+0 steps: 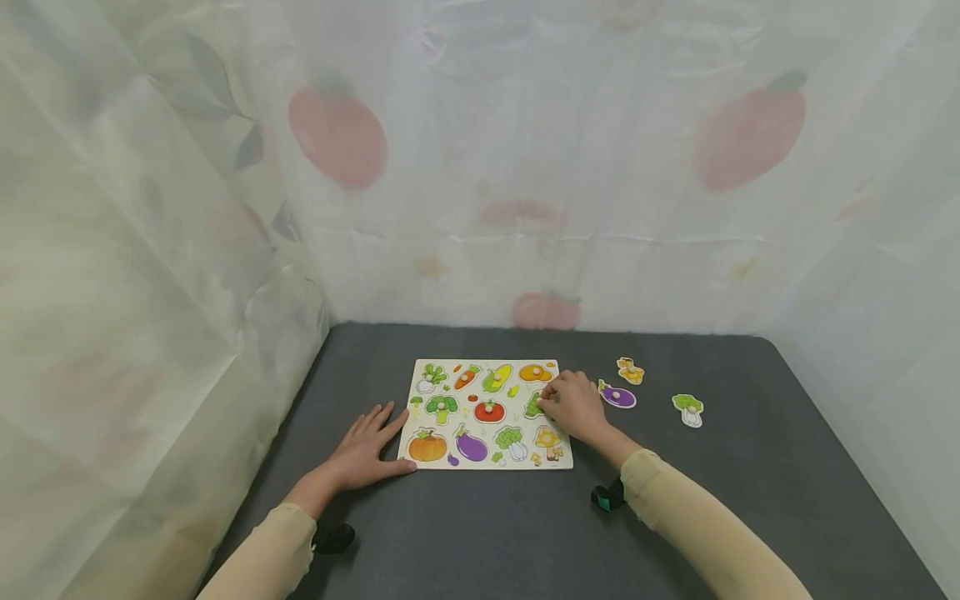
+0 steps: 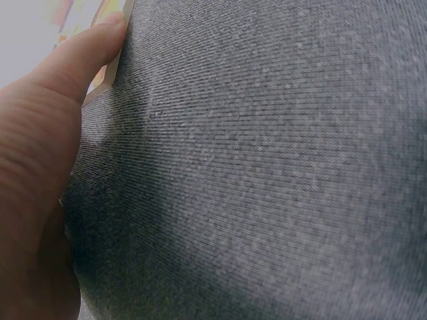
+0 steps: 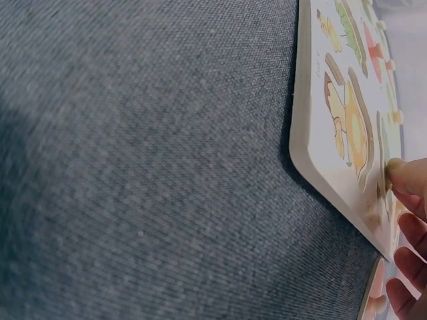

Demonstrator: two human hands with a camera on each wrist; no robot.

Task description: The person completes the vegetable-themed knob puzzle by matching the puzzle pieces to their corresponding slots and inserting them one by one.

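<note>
A puzzle board with painted vegetables lies flat on the table. My left hand is at its left side with fingers spread and fairly straight; the left thumb rests on the near corner. At the board's right edge, my right hand pinches a green vegetable puzzle piece, partly hidden by the fingers. In the right wrist view, a fingertip is right at that piece, beside the mushroom picture. A loose eggplant piece lies just right of the right hand.
Farther right lie a yellow mushroom piece and a leafy green vegetable piece. The dark grey table is enclosed by pale printed curtains at the back and sides.
</note>
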